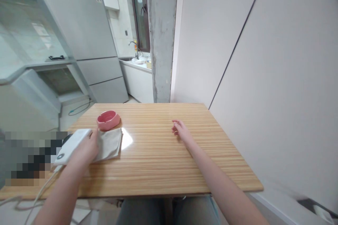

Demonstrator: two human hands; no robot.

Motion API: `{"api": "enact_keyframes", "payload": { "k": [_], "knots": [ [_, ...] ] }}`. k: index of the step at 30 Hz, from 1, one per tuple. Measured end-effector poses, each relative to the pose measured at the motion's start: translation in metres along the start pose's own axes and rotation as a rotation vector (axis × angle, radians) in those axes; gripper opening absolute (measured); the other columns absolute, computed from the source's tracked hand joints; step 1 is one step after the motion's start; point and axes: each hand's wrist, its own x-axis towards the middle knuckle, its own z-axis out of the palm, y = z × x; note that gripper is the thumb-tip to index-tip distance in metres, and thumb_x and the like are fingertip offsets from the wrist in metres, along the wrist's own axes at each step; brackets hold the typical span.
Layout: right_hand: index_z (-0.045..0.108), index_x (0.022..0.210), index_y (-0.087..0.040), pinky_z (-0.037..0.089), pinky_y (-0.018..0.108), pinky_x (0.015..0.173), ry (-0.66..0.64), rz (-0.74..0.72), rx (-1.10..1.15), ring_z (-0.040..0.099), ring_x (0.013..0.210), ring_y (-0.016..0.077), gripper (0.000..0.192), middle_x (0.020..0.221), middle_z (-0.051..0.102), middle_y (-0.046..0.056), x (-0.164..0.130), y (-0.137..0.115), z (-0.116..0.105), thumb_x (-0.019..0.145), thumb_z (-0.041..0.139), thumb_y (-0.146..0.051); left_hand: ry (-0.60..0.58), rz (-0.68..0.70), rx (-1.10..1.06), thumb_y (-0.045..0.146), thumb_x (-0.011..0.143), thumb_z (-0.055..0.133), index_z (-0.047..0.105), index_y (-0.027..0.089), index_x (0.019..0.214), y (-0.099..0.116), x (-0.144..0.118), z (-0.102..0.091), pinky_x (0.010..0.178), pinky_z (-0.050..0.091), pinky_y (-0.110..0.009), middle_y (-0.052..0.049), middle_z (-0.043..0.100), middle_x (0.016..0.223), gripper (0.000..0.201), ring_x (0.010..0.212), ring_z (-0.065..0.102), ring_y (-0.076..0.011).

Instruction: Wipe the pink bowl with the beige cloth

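At the table's left side, my left hand [89, 145] is closed at the right edge of a white power strip [74, 144], its fingers partly hidden. The strip is long and flat, with a round grey mark and a pale cord [43, 187] from its near end. Right beside this hand lies a folded grey cloth [110, 144], partly covered by it. Just behind the cloth sits a pink ashtray [108, 120] with a notched rim. Over the right half of the table, my right hand [179, 129] has loosely bent fingers, apart, and holds nothing.
The wooden table [158, 168] has a light striped top. A plain pale wall [253, 88] runs along its right side. Behind stand a concrete pillar [162, 38], a grey fridge [79, 17] and a sink counter [138, 79]. A pixelated patch covers the left edge.
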Motion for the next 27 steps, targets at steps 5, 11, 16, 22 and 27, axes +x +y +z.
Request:
{"api": "enact_keyframes", "payload": {
  "k": [5, 11, 16, 22, 27],
  "knots": [
    [0.054, 0.092, -0.023, 0.038, 0.021, 0.047, -0.036, -0.073, -0.11, 0.052, 0.052, 0.011, 0.033, 0.058, 0.054, -0.005, -0.001, 0.008, 0.001, 0.072, 0.057, -0.048, 0.102, -0.086, 0.33, 0.012, 0.077, 0.04, 0.048, 0.017, 0.127, 0.032, -0.013, -0.006, 0.079, 0.047, -0.05, -0.019, 0.053, 0.126, 0.05, 0.11, 0.053, -0.0377],
    [0.053, 0.104, -0.02, 0.044, 0.029, 0.063, 0.135, -0.371, -0.379, 0.051, 0.062, 0.0143, 0.027, 0.063, 0.049, -0.004, 0.002, 0.021, 0.007, 0.08, 0.047, -0.032, -0.074, 0.328, -0.019, 0.016, 0.082, 0.04, 0.055, 0.015, 0.112, 0.151, -0.031, 0.005, 0.086, 0.045, -0.035, -0.014, 0.064, 0.11, 0.034, 0.102, 0.06, -0.0252],
    [0.052, 0.115, -0.02, 0.048, 0.033, 0.077, 0.111, -0.475, -0.546, 0.056, 0.075, 0.015, 0.043, 0.098, 0.06, 0.006, 0.008, 0.025, 0.014, 0.073, 0.043, -0.013, -0.271, 0.545, -0.207, 0.02, 0.083, 0.047, 0.05, 0.019, 0.115, 0.242, -0.031, 0.042, 0.078, 0.046, -0.032, -0.012, 0.068, 0.097, 0.032, 0.092, 0.065, -0.0232],
    [0.062, 0.098, -0.02, 0.044, 0.04, 0.094, -0.116, -0.494, -0.659, 0.058, 0.099, 0.0202, 0.037, 0.098, 0.066, 0.006, 0.005, 0.022, 0.013, 0.068, 0.044, -0.008, -0.317, 0.675, -0.317, 0.012, 0.081, 0.044, 0.054, 0.014, 0.111, 0.257, -0.027, 0.08, 0.082, 0.047, -0.034, -0.015, 0.067, 0.107, 0.032, 0.099, 0.064, -0.025],
    [0.063, 0.09, -0.021, 0.046, 0.038, 0.089, -0.118, -0.472, -0.677, 0.059, 0.092, 0.0195, 0.032, 0.092, 0.066, 0.004, 0.004, 0.02, 0.015, 0.067, 0.044, -0.008, -0.304, 0.683, -0.357, 0.012, 0.077, 0.047, 0.056, 0.016, 0.107, 0.253, -0.026, 0.086, 0.085, 0.047, -0.034, -0.012, 0.066, 0.109, 0.032, 0.101, 0.062, -0.0246]
  ]
}}
